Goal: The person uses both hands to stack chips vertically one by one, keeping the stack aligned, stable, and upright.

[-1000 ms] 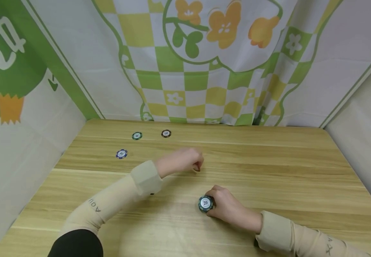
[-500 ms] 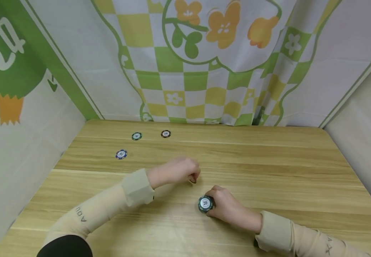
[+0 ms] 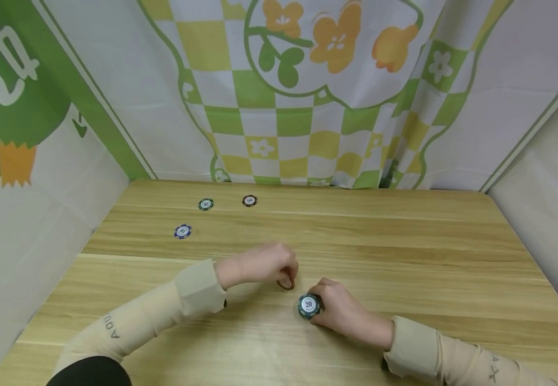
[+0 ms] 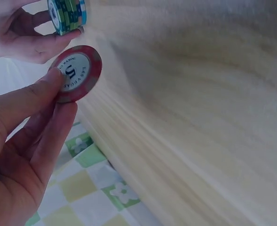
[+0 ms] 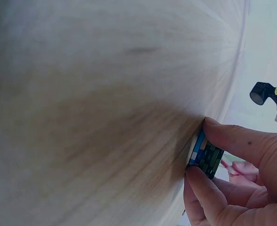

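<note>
My left hand (image 3: 262,264) pinches a red poker chip (image 4: 80,70) between thumb and fingers. Its white face reads 5 and LAS VEGAS in the left wrist view. Just to the right and nearer, my right hand (image 3: 345,310) grips a short stack of poker chips (image 3: 309,306) by its edges, thumb on one side and fingers on the other. A green chip marked 20 tops the stack. From the side, the right wrist view shows green layers with a blue chip (image 5: 197,149) at the bottom, close to the table surface. The red chip is held tilted beside the stack.
Three single chips lie flat at the far left of the wooden table (image 3: 404,246): a green one (image 3: 206,204), a dark one marked 100 (image 3: 250,200) and a blue one (image 3: 183,231). A patterned curtain (image 3: 303,118) hangs behind the table's far edge.
My left hand has come nearer and slightly left with the red chip, whose face shows more now. The right hand and the stack have stayed in place.
</note>
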Available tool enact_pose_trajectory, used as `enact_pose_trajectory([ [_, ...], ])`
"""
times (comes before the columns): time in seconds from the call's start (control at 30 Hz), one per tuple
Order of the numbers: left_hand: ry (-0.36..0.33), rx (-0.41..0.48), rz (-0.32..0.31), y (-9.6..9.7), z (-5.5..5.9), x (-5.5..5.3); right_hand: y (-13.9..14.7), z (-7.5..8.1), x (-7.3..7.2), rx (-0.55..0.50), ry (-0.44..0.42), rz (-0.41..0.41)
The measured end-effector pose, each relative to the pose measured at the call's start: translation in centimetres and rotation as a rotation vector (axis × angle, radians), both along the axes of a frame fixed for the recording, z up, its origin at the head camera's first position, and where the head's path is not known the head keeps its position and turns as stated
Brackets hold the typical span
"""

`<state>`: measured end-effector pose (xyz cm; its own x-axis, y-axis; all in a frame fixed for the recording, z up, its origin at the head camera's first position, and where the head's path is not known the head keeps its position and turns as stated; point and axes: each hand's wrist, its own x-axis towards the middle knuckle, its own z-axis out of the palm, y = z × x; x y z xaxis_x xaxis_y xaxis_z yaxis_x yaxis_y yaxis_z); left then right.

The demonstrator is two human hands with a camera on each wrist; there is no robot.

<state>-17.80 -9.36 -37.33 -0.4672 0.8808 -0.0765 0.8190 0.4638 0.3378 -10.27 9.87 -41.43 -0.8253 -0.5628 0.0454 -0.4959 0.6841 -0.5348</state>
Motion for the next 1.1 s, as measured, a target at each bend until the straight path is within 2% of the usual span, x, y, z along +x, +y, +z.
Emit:
enact_pose_trajectory([
  [0.2,-0.131,0.052,0.048,-0.2,-0.4,-0.1,0.0,-0.1,0.0,-0.003,0.009,0.003],
  [0.57,-0.380,0.141,0.191,-0.6,-1.3,-0.3,0.0,0.0,0.0,-0.010,0.001,0.001],
  [0.7,-0.494,0.174,0.250,-0.7,-1.6,-0.2,0.0,-0.1,0.0,-0.015,0.001,-0.001],
  [0.87,-0.673,0.229,0.362,-0.6,-2.1,0.1,0.1,-0.2,0.0,-0.021,0.003,0.003],
  [1.0,-0.783,0.268,0.450,-0.4,-2.5,0.4,0.1,-0.2,-0.1,-0.020,0.008,0.006],
  [1.1,-0.847,0.290,0.487,-0.3,-2.9,0.7,0.1,-0.2,-0.1,-0.019,0.010,0.003],
])
